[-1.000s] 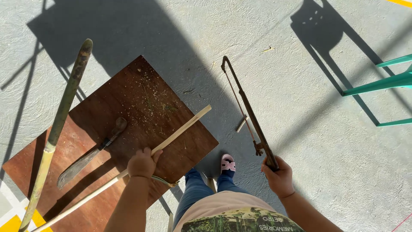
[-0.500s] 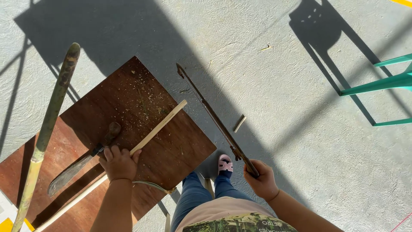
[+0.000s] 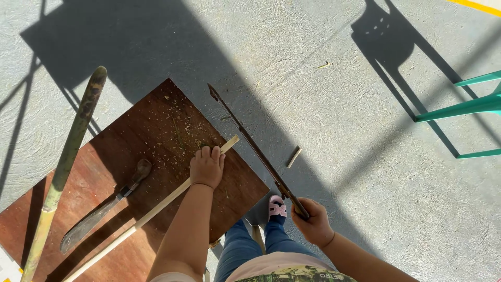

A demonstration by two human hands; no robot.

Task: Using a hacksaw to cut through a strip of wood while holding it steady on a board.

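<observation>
At the bottom edge of the view are the person's knees in blue jeans (image 3: 245, 248), and between them one foot in a pink sandal (image 3: 277, 207) stands on the grey concrete floor (image 3: 365, 104); just to the right of the sandal, the right hand (image 3: 313, 222) is clenched around the handle of a long thin saw (image 3: 250, 143); the saw goes up and to the left from this hand, its far tip is above the corner of the brown wooden board (image 3: 162, 120) and its middle passes just beside the end of the pale wooden strip (image 3: 156, 209); the left hand (image 3: 207, 167) lies palm down on this strip near its upper end, with fingers spread and pressing it to the board, not closed around it; the strip runs diagonally over the board, from the lower left edge of the view up to the saw; the left forearm covers part of the board's near edge; to the left of the strip a machete (image 3: 99, 211) with dark wooden handle lies flat on the board, apart from the hand; sawdust and small chips are spread on the upper part of the board; further left a long green bamboo pole (image 3: 65, 162) lies along the board's side; on the floor to the right of the saw is a small wood offcut (image 3: 294, 157); far at the right edge stand the green legs of a chair (image 3: 464, 107), and its shadow falls on the floor
</observation>
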